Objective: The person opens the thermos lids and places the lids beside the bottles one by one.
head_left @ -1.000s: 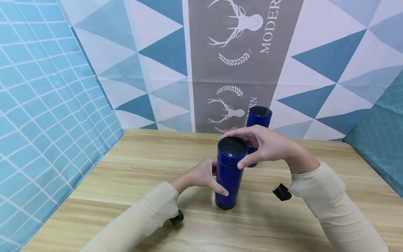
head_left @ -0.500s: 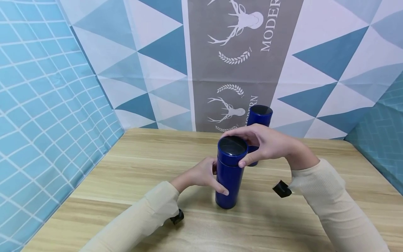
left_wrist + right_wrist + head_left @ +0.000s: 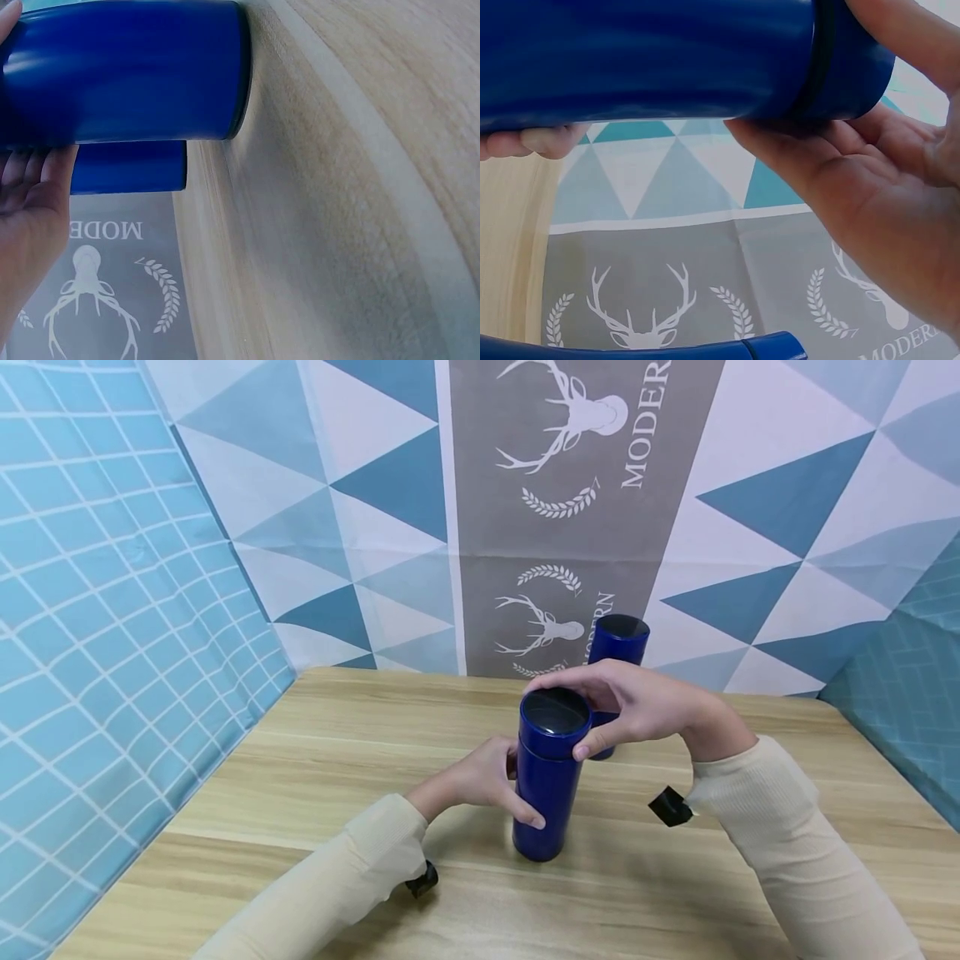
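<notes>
A dark blue thermos flask [image 3: 546,793] with a dark-topped lid [image 3: 556,712] stands upright on the wooden table. My left hand [image 3: 483,777] grips its body from the left, thumb across the front and the other fingers behind it. Around the lid, my right hand [image 3: 626,706] curls with the thumb in front and fingers at the back. The right wrist view shows the right fingers wrapped at the lid [image 3: 859,64] and its seam, and the left fingertips [image 3: 544,142] under the body. In the left wrist view the flask's base [image 3: 238,71] is right at the tabletop.
A second blue flask [image 3: 621,643] stands behind, partly hidden by my right hand. The wooden table [image 3: 360,718] ends at a patterned back wall [image 3: 540,535] with deer prints. On the left hangs a blue grid-patterned sheet [image 3: 97,610]. Black wrist devices [image 3: 670,807] sit below both cuffs.
Both hands keep their hold on the flask, and it stays in place. Only a slight shift of the head view shows.
</notes>
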The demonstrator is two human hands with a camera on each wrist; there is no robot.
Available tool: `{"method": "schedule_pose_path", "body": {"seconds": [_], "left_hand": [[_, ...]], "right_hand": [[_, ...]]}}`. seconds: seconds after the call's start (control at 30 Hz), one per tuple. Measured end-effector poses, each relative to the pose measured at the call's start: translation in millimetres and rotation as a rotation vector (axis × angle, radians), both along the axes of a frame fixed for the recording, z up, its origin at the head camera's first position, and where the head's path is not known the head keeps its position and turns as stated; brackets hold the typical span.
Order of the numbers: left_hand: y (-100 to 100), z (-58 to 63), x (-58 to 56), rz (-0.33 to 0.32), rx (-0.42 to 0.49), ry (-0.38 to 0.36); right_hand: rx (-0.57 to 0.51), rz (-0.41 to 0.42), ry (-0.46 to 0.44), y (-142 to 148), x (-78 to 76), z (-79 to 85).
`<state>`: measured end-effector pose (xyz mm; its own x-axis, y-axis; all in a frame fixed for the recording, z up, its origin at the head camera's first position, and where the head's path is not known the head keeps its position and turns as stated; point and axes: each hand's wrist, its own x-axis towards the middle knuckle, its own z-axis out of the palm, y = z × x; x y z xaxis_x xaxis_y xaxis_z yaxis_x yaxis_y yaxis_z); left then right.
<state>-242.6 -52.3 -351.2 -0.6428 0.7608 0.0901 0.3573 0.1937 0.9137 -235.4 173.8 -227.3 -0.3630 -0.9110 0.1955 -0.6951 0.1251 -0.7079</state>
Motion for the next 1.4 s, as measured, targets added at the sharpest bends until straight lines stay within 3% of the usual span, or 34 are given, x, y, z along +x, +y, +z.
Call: {"method": "schedule_pose_path", "body": {"seconds": [0.17,0.5,0.7,0.8,1.03,1.1,1.2,1.4], "left_hand": [[0.8,-0.4,-0.7,-0.007,0.012,0.003],[1.8,-0.6,1.4,-0.002,0.004,0.012],[1.9,-1.5,4.3,0.010,0.005,-0.001],[0.3,-0.8,5.2,0.015,-0.001,0.000],[-0.8,2.8,3.5,0.031,-0.004,0.004],[-0.8,2.8,3.2,0.033,-0.008,-0.003],[-1.0,1.7,3.1,0.032,-0.011,-0.013],[-0.6,0.1,2.6,0.031,-0.017,-0.017]], "right_hand": [[-0.035,0.040,-0.023,1.7,-3.0,-3.7],[-0.070,0.085,-0.207,4.7,-13.2,-14.0],[-0.108,0.083,-0.258,4.3,-2.5,-19.6],[-0.150,-0.016,-0.222,-0.1,11.9,-20.9],[-0.186,-0.618,-0.013,-22.5,51.9,-23.9],[-0.187,-0.725,0.010,-27.8,59.3,-24.1],[-0.189,-0.800,0.018,-31.4,65.8,-23.8],[-0.204,-0.781,0.062,-30.3,65.6,-27.1]]}}
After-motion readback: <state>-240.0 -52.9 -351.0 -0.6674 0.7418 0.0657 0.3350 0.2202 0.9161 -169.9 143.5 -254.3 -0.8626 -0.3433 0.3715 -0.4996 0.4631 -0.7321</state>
